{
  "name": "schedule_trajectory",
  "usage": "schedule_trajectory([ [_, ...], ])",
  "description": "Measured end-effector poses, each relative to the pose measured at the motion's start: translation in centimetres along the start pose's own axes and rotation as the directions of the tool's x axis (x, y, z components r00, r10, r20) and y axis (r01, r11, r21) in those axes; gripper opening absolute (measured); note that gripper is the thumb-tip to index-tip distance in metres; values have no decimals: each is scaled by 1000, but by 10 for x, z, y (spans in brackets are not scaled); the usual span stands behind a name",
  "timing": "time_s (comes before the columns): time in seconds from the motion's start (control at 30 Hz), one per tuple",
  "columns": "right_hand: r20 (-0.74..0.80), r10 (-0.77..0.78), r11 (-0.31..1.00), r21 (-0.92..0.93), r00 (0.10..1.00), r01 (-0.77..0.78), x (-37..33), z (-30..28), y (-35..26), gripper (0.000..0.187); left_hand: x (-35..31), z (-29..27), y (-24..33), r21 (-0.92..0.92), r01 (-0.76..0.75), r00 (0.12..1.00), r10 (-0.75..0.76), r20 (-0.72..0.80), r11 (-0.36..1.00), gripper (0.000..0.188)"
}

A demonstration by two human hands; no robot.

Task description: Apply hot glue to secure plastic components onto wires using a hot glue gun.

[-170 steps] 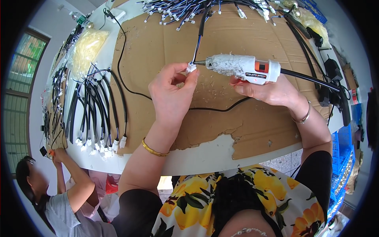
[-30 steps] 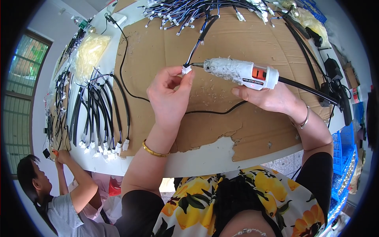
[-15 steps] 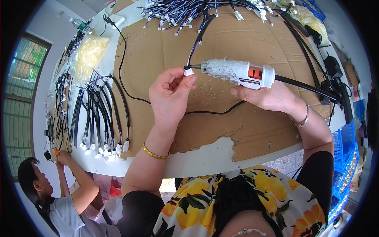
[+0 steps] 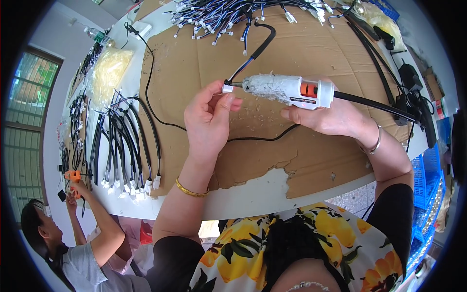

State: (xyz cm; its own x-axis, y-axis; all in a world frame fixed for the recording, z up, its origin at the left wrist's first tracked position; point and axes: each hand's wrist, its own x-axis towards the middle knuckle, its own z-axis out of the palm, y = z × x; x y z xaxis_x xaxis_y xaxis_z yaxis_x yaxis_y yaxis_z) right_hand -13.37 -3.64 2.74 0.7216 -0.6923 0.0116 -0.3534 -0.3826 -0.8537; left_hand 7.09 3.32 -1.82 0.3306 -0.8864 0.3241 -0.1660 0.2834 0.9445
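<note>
Crates [image 4: 427, 170] in blue are stacked at the near right, past the table's edge, and small glinting pieces are held in the lower ones, too small to be made out. Over at the near left, an orange tool [image 4: 73, 176] is gripped by a co-worker [image 4: 80, 263] in a grey sleeve.

Cardboard [image 4: 272, 163] is spread over the white table [image 4: 243, 200], and above it the action is centred! A white connector [image 4: 227, 89] is pinched between thumb and forefinger of the left hand [image 4: 206, 117], with dark wires led into its far end. From the right, a white glue gun [image 4: 279, 91] is grasped firmly by the right hand [image 4: 331, 117], its nozzle held right at the wire end; whether contact is made cannot be told. A black rod [image 4: 374, 105] is seated in its rear.

To the left, black cables [image 4: 121, 141] are laid out in a bunch, white plugs pointed near. Beyond them a clear bag [image 4: 112, 70] is filled with pale yellow pieces, and farther left a bottle [image 4: 95, 34] is seen. At the far edge a wire heap [image 4: 233, 17] is piled, and at the far right another bag [image 4: 384, 24] is set down, yellowish stuff enclosed.
</note>
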Motion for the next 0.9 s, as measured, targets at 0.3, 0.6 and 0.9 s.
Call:
schedule_trajectory([
  [0.3, 10, 44, 998, -56, 999, -43, 1, -3, -6, 24, 1, -1, -3, 37, -12, 999, 11, 39, 999, 24],
  [0.6, 10, 20, 999, -32, 1000, -20, 1, -3, -6, 26, 2, -3, -5, -117, 69, 995, -60, 76, 991, 25],
  [0.9, -21, 77, 995, -63, 997, -78, 1, -3, -6, 29, 3, -1, 0, -197, 109, 993, -99, 61, 974, 26],
])
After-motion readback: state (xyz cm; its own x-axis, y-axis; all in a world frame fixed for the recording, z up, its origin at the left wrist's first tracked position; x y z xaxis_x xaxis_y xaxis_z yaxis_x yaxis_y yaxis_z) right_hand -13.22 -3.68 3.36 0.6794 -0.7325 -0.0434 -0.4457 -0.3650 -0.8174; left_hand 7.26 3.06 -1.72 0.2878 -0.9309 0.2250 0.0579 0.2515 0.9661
